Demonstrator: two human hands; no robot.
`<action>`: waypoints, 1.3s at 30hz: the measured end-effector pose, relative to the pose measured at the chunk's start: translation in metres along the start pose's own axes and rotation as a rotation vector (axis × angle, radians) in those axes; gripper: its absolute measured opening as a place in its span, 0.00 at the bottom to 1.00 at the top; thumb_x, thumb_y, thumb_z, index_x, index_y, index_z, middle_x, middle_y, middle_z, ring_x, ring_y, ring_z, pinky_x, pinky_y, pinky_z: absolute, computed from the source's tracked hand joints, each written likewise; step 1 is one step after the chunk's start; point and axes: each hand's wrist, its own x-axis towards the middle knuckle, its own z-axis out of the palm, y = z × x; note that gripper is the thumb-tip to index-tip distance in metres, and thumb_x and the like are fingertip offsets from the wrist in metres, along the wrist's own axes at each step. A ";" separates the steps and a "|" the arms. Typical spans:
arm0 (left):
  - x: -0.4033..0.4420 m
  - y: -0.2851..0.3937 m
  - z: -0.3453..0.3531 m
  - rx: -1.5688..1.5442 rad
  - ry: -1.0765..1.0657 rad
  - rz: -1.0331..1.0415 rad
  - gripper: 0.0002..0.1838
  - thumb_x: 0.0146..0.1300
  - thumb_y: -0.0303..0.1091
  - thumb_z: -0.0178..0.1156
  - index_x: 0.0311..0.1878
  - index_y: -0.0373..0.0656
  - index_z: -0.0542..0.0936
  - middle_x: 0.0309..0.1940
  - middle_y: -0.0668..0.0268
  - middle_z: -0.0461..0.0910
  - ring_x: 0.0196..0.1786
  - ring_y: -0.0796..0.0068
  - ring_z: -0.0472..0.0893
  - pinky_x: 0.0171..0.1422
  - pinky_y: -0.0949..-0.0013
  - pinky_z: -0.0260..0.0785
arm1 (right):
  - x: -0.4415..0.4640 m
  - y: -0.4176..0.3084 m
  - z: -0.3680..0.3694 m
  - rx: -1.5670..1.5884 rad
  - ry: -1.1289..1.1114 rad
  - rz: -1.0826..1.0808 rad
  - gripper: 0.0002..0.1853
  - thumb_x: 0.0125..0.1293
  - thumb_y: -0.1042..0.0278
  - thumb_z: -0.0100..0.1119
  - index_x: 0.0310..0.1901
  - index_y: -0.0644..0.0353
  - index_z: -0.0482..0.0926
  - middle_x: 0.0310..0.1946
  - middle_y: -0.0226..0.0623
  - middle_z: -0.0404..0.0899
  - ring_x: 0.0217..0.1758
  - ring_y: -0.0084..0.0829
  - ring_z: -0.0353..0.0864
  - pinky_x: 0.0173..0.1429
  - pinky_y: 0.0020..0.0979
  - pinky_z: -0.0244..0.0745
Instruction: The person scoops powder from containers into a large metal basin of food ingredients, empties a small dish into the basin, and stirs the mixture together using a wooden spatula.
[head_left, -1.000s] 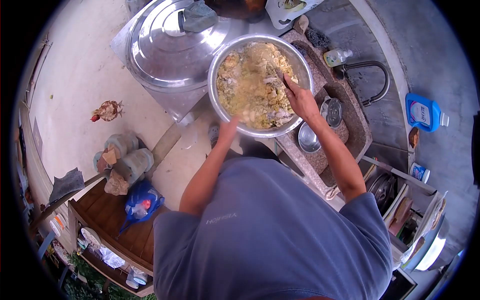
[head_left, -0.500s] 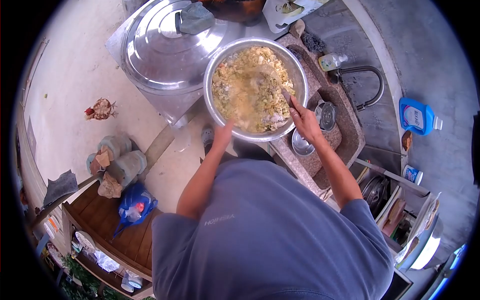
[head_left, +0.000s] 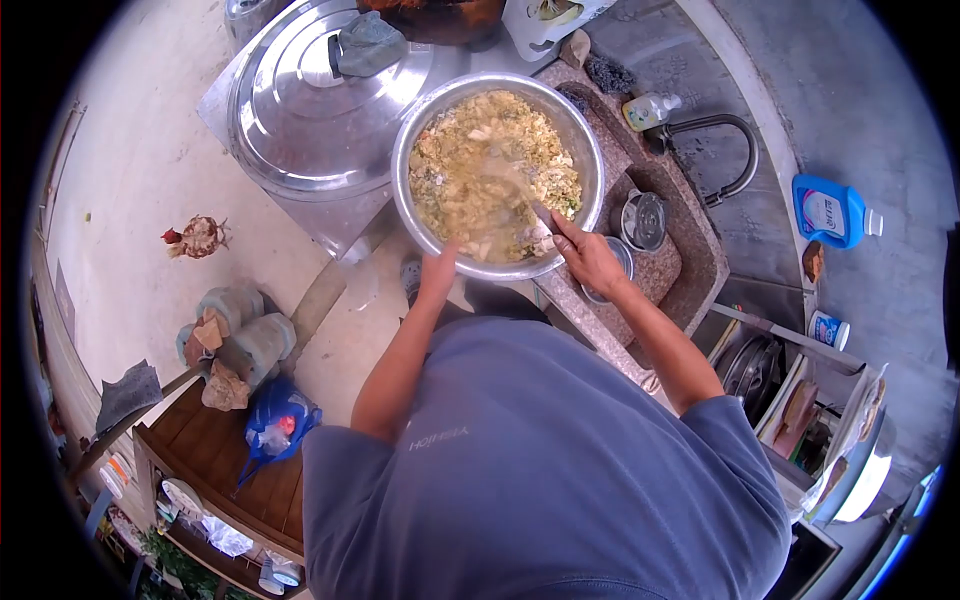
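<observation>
A large metal basin holds a yellowish, chopped food mixture with green and pale bits. My left hand is closed on the basin's near-left rim, thumb over the edge. In my right hand, fingers wrapped round it, is the dark handle of a spatula. Its pale, motion-blurred head reaches into the mixture right of the middle, partly hidden there. The basin's right side overhangs the edge of a stone sink.
A big lidded metal pot stands left of the basin. In the sink sits a lidded metal container, near a curved faucet. A blue bottle is farther right. A chicken is on the floor at left.
My right hand has swung the spatula left and slightly down through the mixture. My left hand stays at the rim. The whole view has shifted slightly.
</observation>
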 end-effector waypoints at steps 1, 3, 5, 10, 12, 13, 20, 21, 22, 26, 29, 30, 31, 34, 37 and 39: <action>-0.001 0.000 0.000 0.001 0.001 -0.025 0.24 0.70 0.37 0.57 0.61 0.25 0.73 0.52 0.54 0.80 0.52 0.67 0.80 0.58 0.66 0.71 | -0.001 0.009 -0.004 -0.022 0.067 -0.008 0.26 0.73 0.63 0.52 0.71 0.56 0.67 0.50 0.64 0.79 0.55 0.61 0.79 0.60 0.45 0.73; 0.000 -0.010 -0.001 -0.015 0.010 0.068 0.25 0.71 0.38 0.57 0.62 0.26 0.73 0.54 0.53 0.80 0.55 0.65 0.79 0.61 0.65 0.69 | 0.026 0.019 -0.011 0.135 0.193 0.097 0.26 0.74 0.62 0.51 0.70 0.60 0.68 0.43 0.60 0.81 0.49 0.48 0.83 0.56 0.41 0.75; 0.005 -0.019 -0.002 -0.015 0.030 0.115 0.25 0.70 0.38 0.58 0.62 0.26 0.73 0.55 0.53 0.80 0.57 0.64 0.79 0.63 0.65 0.68 | 0.067 0.026 -0.013 0.311 0.197 0.247 0.26 0.74 0.62 0.51 0.71 0.63 0.67 0.30 0.51 0.81 0.32 0.37 0.82 0.41 0.38 0.76; 0.001 -0.013 -0.001 0.056 0.020 0.104 0.25 0.70 0.38 0.58 0.62 0.26 0.73 0.55 0.53 0.80 0.57 0.64 0.78 0.63 0.65 0.68 | 0.111 -0.015 0.050 0.624 0.117 0.275 0.23 0.75 0.64 0.51 0.68 0.63 0.71 0.12 0.29 0.66 0.09 0.21 0.63 0.15 0.30 0.60; 0.004 -0.014 -0.003 0.055 0.006 0.103 0.25 0.70 0.39 0.58 0.60 0.26 0.74 0.53 0.53 0.81 0.55 0.65 0.79 0.61 0.65 0.69 | 0.103 0.014 0.076 0.298 0.128 0.008 0.24 0.73 0.64 0.51 0.68 0.63 0.69 0.22 0.53 0.78 0.22 0.46 0.79 0.31 0.44 0.74; 0.004 -0.012 -0.001 0.037 0.029 0.120 0.24 0.70 0.39 0.58 0.59 0.26 0.75 0.51 0.54 0.81 0.53 0.66 0.79 0.59 0.65 0.69 | 0.099 0.035 0.085 0.047 0.249 -0.237 0.25 0.73 0.64 0.52 0.68 0.63 0.68 0.28 0.62 0.81 0.30 0.56 0.84 0.40 0.49 0.77; 0.001 -0.009 0.000 0.035 0.039 0.012 0.24 0.70 0.39 0.58 0.58 0.26 0.75 0.50 0.53 0.81 0.52 0.67 0.79 0.57 0.66 0.70 | 0.008 -0.010 -0.045 -0.160 -0.014 -0.007 0.25 0.73 0.64 0.50 0.70 0.57 0.67 0.39 0.66 0.80 0.44 0.64 0.81 0.54 0.53 0.74; 0.000 -0.008 0.000 0.039 0.035 0.007 0.24 0.70 0.38 0.58 0.59 0.26 0.74 0.51 0.53 0.80 0.53 0.67 0.79 0.57 0.66 0.70 | 0.013 0.001 -0.047 -0.145 0.067 0.026 0.25 0.73 0.63 0.50 0.70 0.58 0.67 0.40 0.66 0.80 0.45 0.64 0.81 0.54 0.53 0.73; 0.002 -0.010 0.001 0.009 0.037 0.019 0.24 0.70 0.38 0.58 0.60 0.26 0.74 0.52 0.53 0.80 0.53 0.66 0.79 0.58 0.66 0.70 | 0.026 0.018 -0.044 -0.114 0.159 0.052 0.25 0.74 0.62 0.49 0.70 0.60 0.67 0.42 0.65 0.80 0.48 0.64 0.79 0.57 0.53 0.72; 0.005 -0.019 0.003 -0.052 0.061 0.100 0.22 0.71 0.36 0.58 0.60 0.28 0.74 0.51 0.58 0.79 0.50 0.71 0.79 0.56 0.67 0.71 | 0.085 0.033 0.008 0.352 0.101 0.363 0.23 0.74 0.64 0.43 0.65 0.66 0.71 0.19 0.46 0.76 0.14 0.34 0.77 0.18 0.39 0.70; 0.002 -0.022 0.002 -0.029 0.061 0.055 0.21 0.71 0.36 0.58 0.60 0.28 0.74 0.50 0.61 0.79 0.49 0.73 0.78 0.55 0.68 0.71 | 0.091 0.005 0.041 0.642 0.005 0.389 0.22 0.76 0.62 0.44 0.65 0.63 0.71 0.15 0.30 0.69 0.09 0.24 0.66 0.13 0.31 0.64; 0.004 -0.022 0.000 -0.016 0.056 0.023 0.21 0.71 0.36 0.58 0.59 0.28 0.74 0.49 0.61 0.79 0.49 0.72 0.78 0.56 0.68 0.70 | 0.087 0.003 0.034 0.615 -0.040 0.408 0.23 0.76 0.62 0.44 0.67 0.62 0.70 0.16 0.30 0.70 0.09 0.24 0.67 0.13 0.30 0.64; 0.004 -0.019 0.000 -0.006 0.052 -0.009 0.21 0.71 0.36 0.58 0.59 0.28 0.74 0.49 0.62 0.79 0.49 0.72 0.78 0.56 0.67 0.70 | 0.079 0.002 0.022 0.586 -0.086 0.426 0.24 0.77 0.61 0.45 0.69 0.62 0.69 0.16 0.30 0.70 0.10 0.23 0.67 0.14 0.29 0.64; -0.002 -0.006 0.004 -0.006 0.071 0.058 0.22 0.70 0.37 0.58 0.58 0.28 0.75 0.49 0.62 0.79 0.50 0.72 0.77 0.56 0.67 0.69 | 0.044 -0.008 -0.034 0.360 -0.173 0.289 0.26 0.77 0.61 0.45 0.72 0.60 0.66 0.17 0.30 0.69 0.11 0.22 0.66 0.15 0.27 0.64; -0.001 -0.010 0.001 0.019 0.058 0.001 0.22 0.70 0.38 0.59 0.58 0.28 0.75 0.50 0.62 0.79 0.50 0.72 0.77 0.56 0.67 0.69 | 0.057 0.025 -0.051 -0.083 0.036 -0.252 0.27 0.75 0.59 0.48 0.72 0.57 0.66 0.28 0.46 0.82 0.30 0.47 0.83 0.35 0.42 0.77; -0.001 -0.010 0.004 -0.001 0.070 0.023 0.22 0.70 0.38 0.58 0.58 0.28 0.75 0.49 0.62 0.79 0.50 0.73 0.77 0.55 0.68 0.70 | 0.087 0.020 -0.055 -0.324 0.078 -0.379 0.27 0.74 0.58 0.49 0.72 0.55 0.66 0.34 0.51 0.85 0.37 0.56 0.85 0.41 0.49 0.79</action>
